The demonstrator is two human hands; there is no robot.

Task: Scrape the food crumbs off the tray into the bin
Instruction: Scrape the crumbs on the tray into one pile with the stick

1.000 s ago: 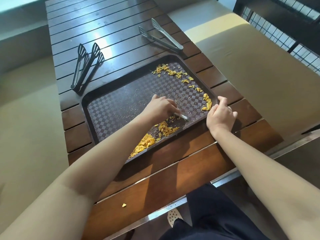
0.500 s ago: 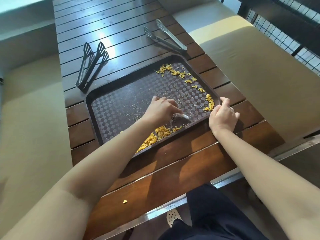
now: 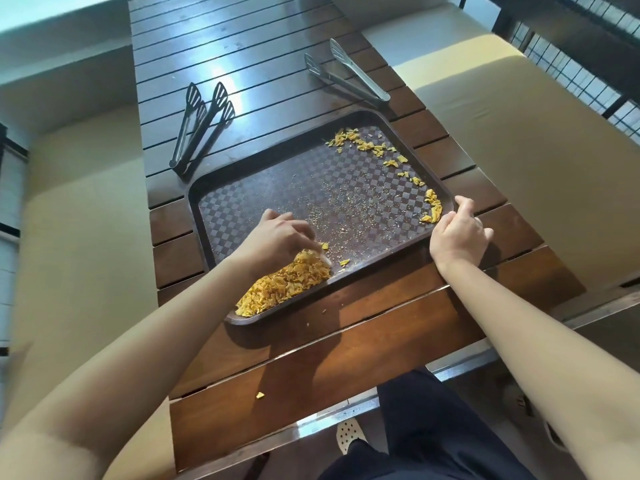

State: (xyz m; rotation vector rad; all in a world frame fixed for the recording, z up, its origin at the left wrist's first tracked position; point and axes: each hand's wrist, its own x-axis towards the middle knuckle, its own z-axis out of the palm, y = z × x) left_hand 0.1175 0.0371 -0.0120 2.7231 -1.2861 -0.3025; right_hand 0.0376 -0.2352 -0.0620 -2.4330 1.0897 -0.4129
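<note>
A dark checkered tray [image 3: 277, 188] lies on the slatted wooden table [image 3: 346, 358]. A heap of yellow crumbs [image 3: 287, 284] is gathered at the tray's near edge. Looser crumbs [image 3: 367, 145] trail along its far right side down to the right corner. My left hand [image 3: 277, 239] is over the tray and grips a small white scraper [image 3: 323, 259] whose tip touches the heap; most of the scraper is hidden under the fingers. My right hand [image 3: 457, 233] holds the tray's near right corner rim. No bin is in view.
Black tongs [image 3: 201, 128] lie beyond the tray's left corner, metal tongs [image 3: 349, 74] beyond its right. One stray crumb [image 3: 259, 395] sits on the table near me. Padded benches [image 3: 519, 150] flank both sides. My legs and a white shoe [image 3: 349, 433] show below the table's edge.
My left hand has swept the scraper leftward along the near edge, pushing the scattered crumbs into one larger heap. My right hand stays on the tray corner.
</note>
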